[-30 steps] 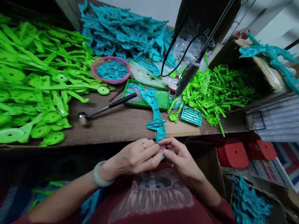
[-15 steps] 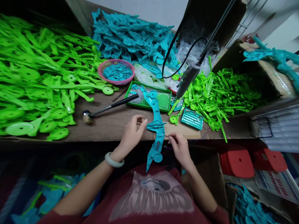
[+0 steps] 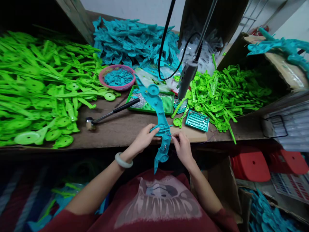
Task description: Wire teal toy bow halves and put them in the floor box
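A long curved blue plastic part (image 3: 162,117), shaped like half of a toy bow, is raised at its far end above the bench. My left hand (image 3: 146,137) grips it by the ribbed middle, thumb on top and fingers underneath. Beside its right edge, my right hand (image 3: 182,145) is closed in a pinch on a thin dark-reddish wire (image 3: 169,135), which lies against the part. A small metallic piece (image 3: 165,147) sits in the part's near half, close to a round blue disc. The right fingertips partly hide the wire.
A hammer (image 3: 113,110) lies left of a green tray (image 3: 150,109) of small metal pieces. Behind is a pink basket (image 3: 101,77) of blue bits. A grey tool (image 3: 187,79) hangs from above, near a teal screw-filled tray (image 3: 197,121). Green parts (image 3: 36,93) heap at left.
My left hand has gone from hovering beside the blue part to gripping its middle. The part's far end has risen and tilted. My right hand has moved in against its edge.
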A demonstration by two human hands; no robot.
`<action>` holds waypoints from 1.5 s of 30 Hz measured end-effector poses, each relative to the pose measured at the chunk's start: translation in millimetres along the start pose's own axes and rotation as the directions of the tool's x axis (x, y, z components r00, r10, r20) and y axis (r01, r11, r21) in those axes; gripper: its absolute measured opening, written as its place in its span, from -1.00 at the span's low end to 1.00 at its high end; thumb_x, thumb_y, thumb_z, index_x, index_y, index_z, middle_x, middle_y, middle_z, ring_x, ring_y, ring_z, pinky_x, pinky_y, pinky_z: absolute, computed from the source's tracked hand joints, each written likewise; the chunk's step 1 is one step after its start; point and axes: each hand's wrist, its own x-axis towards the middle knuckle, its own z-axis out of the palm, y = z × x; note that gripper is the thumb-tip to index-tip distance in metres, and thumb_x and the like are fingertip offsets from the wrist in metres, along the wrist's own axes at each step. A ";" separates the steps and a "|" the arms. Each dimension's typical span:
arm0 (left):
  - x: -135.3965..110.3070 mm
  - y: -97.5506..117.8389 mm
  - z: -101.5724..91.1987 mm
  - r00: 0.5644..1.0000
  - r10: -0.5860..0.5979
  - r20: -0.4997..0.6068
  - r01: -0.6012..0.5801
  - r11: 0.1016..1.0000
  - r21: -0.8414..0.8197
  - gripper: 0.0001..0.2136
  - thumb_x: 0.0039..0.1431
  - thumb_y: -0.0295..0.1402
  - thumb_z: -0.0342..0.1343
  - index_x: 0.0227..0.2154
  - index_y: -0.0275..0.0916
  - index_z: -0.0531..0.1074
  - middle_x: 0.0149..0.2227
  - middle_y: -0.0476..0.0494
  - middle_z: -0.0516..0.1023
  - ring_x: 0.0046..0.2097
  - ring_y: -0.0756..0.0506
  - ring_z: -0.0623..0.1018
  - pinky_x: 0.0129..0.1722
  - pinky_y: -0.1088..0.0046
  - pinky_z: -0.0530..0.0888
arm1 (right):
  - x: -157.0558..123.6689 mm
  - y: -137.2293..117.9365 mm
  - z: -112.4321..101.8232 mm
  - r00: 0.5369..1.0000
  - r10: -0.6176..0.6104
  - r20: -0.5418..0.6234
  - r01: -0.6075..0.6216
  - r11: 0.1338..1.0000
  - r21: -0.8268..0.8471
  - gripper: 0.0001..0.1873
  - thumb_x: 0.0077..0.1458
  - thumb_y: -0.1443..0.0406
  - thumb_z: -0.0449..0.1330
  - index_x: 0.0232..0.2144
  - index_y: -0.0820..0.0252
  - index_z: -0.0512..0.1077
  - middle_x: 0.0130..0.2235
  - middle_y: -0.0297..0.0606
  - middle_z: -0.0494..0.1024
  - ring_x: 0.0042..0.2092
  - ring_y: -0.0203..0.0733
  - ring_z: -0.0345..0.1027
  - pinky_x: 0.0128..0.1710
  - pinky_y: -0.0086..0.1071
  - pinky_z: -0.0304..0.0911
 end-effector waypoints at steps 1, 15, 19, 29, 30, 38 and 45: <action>-4.5 1.5 3.9 1.000 0.012 -0.024 -0.012 1.000 -0.020 -0.60 0.00 0.01 0.25 -0.31 -0.24 0.43 -0.25 -0.15 0.57 -0.23 -0.20 0.59 -0.24 0.25 0.58 | -1.4 -5.2 -3.5 1.000 -0.015 -0.025 0.013 0.999 -0.047 -0.83 0.30 0.30 0.03 -0.36 0.16 0.33 -0.31 -0.23 0.41 -0.22 -0.14 0.30 -0.17 -0.28 0.24; -56.5 -20.1 25.2 0.983 -0.062 -0.174 0.031 0.984 -0.174 -0.63 0.03 -0.04 0.22 -0.26 -0.21 0.38 -0.23 -0.07 0.52 -0.18 -0.16 0.53 -0.32 0.40 0.53 | -46.3 -36.0 -14.1 0.971 -0.170 0.169 0.236 0.793 -0.561 -0.87 0.26 0.39 0.06 -0.33 0.23 0.38 -0.21 -0.04 0.37 -0.17 0.03 0.18 -0.24 -0.16 0.29; -59.2 -25.7 26.7 0.983 -0.054 -0.173 0.029 0.989 -0.146 -0.68 0.09 -0.08 0.17 -0.23 -0.21 0.38 -0.22 -0.07 0.51 -0.18 -0.13 0.50 -0.33 0.45 0.48 | -40.9 -36.9 -6.8 0.961 -0.163 0.223 0.268 0.745 -0.611 -0.84 0.24 0.44 0.07 -0.35 0.22 0.42 -0.21 -0.03 0.37 -0.18 0.02 0.16 -0.19 -0.13 0.29; -65.0 -24.8 30.3 0.987 -0.132 -0.097 0.103 0.960 -0.261 -0.65 0.05 -0.06 0.21 -0.24 -0.20 0.35 -0.22 -0.07 0.49 -0.20 -0.11 0.49 -0.36 0.49 0.42 | -51.1 -18.8 17.2 0.987 -0.154 -0.043 0.126 0.916 -0.382 -0.82 0.31 0.35 0.02 -0.30 0.22 0.41 -0.15 -0.07 0.35 -0.09 -0.03 0.18 -0.04 -0.10 0.16; -65.8 -24.6 30.0 0.988 -0.134 -0.078 0.109 0.958 -0.264 -0.64 0.05 -0.06 0.21 -0.22 -0.19 0.35 -0.19 -0.07 0.49 -0.18 -0.11 0.48 -0.36 0.48 0.43 | -51.5 -16.7 17.0 0.988 -0.142 -0.062 0.111 0.929 -0.354 -0.83 0.31 0.36 0.03 -0.30 0.22 0.41 -0.16 -0.08 0.35 -0.09 -0.04 0.19 -0.03 -0.11 0.14; -65.4 -31.5 30.6 0.993 -0.118 0.007 0.116 0.954 -0.277 -0.71 0.07 -0.24 0.20 -0.18 -0.22 0.35 -0.16 -0.09 0.50 -0.14 -0.10 0.48 -0.24 0.45 0.46 | -52.9 -21.4 9.5 0.998 -0.049 -0.050 0.036 0.971 -0.236 -0.88 0.27 0.37 0.07 -0.34 0.21 0.37 -0.12 -0.12 0.29 -0.04 -0.05 0.13 0.01 -0.14 0.11; -64.0 -39.6 38.5 0.984 -0.125 0.124 0.160 0.930 -0.331 -0.64 0.17 -0.17 0.20 -0.04 -0.22 0.36 -0.04 -0.14 0.49 -0.11 -0.09 0.45 -0.22 0.47 0.44 | -57.1 -22.6 21.5 0.986 0.033 -0.161 -0.056 0.988 -0.142 -0.88 0.26 0.35 0.12 -0.34 0.19 0.43 -0.09 -0.15 0.25 0.00 -0.06 0.10 0.05 -0.15 0.09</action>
